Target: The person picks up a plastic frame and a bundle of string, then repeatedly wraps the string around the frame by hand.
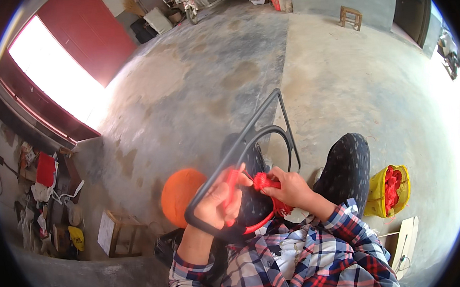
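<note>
A dark frame (251, 124) with rounded corners and an inner arch is tilted above my lap. My left hand (215, 204) closes round its near-left part, where a red section (231, 185) shows between the fingers. Just right of it, my right hand (293, 190) is closed on a small bundle of red cord (263, 181). A thin red strand spans the gap between the two hands. Below the right hand, more red cord (282, 208) hangs, and a red curved length (260, 223) runs along the frame's lower side. My fingers partly hide both held parts.
A yellow bag (374, 204) holding red cord (392, 187) stands by my right leg. To my left are an orange round object (179, 195) and a small wooden stool (117, 232). Another stool (351, 16) stands far right. A cluttered shelf (48, 205) lines the left wall.
</note>
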Tool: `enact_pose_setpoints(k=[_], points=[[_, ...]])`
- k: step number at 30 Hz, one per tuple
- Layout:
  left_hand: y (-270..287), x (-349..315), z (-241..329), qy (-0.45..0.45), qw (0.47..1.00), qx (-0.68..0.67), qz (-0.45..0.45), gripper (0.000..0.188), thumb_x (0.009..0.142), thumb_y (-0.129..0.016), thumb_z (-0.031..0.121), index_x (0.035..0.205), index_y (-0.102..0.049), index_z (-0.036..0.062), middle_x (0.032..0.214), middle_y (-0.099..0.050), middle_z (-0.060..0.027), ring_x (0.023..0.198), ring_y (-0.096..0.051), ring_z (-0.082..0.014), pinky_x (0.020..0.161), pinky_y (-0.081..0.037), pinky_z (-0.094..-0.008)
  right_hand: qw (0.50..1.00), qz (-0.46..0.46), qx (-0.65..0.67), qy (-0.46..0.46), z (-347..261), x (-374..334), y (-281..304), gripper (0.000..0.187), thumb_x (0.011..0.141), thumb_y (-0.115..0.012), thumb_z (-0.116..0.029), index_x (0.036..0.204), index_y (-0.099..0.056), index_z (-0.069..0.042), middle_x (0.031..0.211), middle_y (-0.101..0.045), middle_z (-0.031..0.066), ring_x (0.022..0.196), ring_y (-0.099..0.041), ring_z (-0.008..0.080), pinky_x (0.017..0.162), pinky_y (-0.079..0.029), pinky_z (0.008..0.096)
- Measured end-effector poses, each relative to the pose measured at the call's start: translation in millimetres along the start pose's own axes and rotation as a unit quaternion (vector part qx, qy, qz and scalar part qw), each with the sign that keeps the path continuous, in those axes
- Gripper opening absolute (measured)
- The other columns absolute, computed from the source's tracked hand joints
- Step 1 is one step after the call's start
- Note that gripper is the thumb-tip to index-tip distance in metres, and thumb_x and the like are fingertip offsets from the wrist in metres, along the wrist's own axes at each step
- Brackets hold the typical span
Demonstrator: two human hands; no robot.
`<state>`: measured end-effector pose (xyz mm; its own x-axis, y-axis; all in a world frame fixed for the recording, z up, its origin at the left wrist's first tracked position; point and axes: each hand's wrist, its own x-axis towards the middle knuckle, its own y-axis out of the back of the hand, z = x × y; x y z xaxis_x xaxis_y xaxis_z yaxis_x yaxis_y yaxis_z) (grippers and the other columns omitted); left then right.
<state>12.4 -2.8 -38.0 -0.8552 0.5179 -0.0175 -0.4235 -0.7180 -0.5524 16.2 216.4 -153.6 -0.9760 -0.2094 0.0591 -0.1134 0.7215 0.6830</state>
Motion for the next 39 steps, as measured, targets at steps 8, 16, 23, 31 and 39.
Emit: enact_pose_setpoints(k=[8, 16, 23, 31, 39], points=[[-33.3, -11.0, -22.2, 0.101, 0.969, -0.197, -0.111, 0.077, 0.092, -0.038, 0.062, 0.128, -0.050, -0.0041, 0.096, -0.059, -0.0233, 0.058, -0.050, -0.0160, 0.044, -0.037, -0.0276, 0.723, -0.121, 0.676, 0.076, -85.0, 43.4, 69.2, 0.012, 0.085, -0.068, -0.007, 0.094, -0.063, -0.001, 0.107, -0.064, 0.0107, 0.100, -0.061, 0.0202, 0.088, -0.046, 0.0311], [-38.3, -1.7, -18.4, 0.198, 0.907, -0.363, -0.082, 0.045, 0.087, -0.058, 0.020, 0.120, -0.049, -0.0097, 0.104, -0.059, -0.0222, 0.092, -0.059, -0.0300, 0.075, -0.050, -0.0347, 0.826, -0.011, 0.560, 0.069, -87.8, 38.4, 71.8, 0.016, 0.087, -0.070, -0.012, 0.096, -0.067, 0.001, 0.087, -0.066, 0.0026, 0.076, -0.061, 0.0093, 0.067, -0.049, 0.0226], [-33.7, -7.3, -18.4, -0.014, 0.983, -0.125, 0.133, 0.052, 0.080, -0.064, 0.037, 0.115, -0.054, 0.0005, 0.085, -0.057, -0.0134, 0.061, -0.053, -0.0218, 0.048, -0.044, -0.0297, 0.873, 0.048, 0.484, -0.025, -61.6, -5.7, 71.1, 0.012, 0.088, -0.067, -0.012, 0.093, -0.067, 0.000, 0.083, -0.067, 0.0025, 0.075, -0.061, 0.0082, 0.062, -0.048, 0.0247], [0.8, -7.5, -25.6, -0.014, 0.990, -0.129, 0.062, 0.049, 0.087, -0.061, 0.041, 0.123, -0.056, 0.0066, 0.106, -0.064, -0.0179, 0.068, -0.063, -0.0227, 0.041, -0.043, -0.0231, 0.788, -0.140, 0.344, 0.491, -159.3, -42.9, 126.6, 0.014, 0.089, -0.065, -0.008, 0.093, -0.066, 0.006, 0.086, -0.067, 0.0160, 0.075, -0.066, 0.0289, 0.067, -0.053, 0.0362], [4.8, -5.9, -19.6, -0.013, 0.971, -0.216, 0.100, 0.037, 0.089, -0.062, 0.029, 0.118, -0.058, 0.0064, 0.103, -0.065, -0.0115, 0.075, -0.065, -0.0215, 0.042, -0.051, -0.0275, 0.674, -0.251, 0.439, 0.539, -135.2, -49.1, 115.0, 0.020, 0.092, -0.053, -0.006, 0.103, -0.061, 0.009, 0.103, -0.064, 0.0229, 0.086, -0.064, 0.0351, 0.071, -0.053, 0.0399]])
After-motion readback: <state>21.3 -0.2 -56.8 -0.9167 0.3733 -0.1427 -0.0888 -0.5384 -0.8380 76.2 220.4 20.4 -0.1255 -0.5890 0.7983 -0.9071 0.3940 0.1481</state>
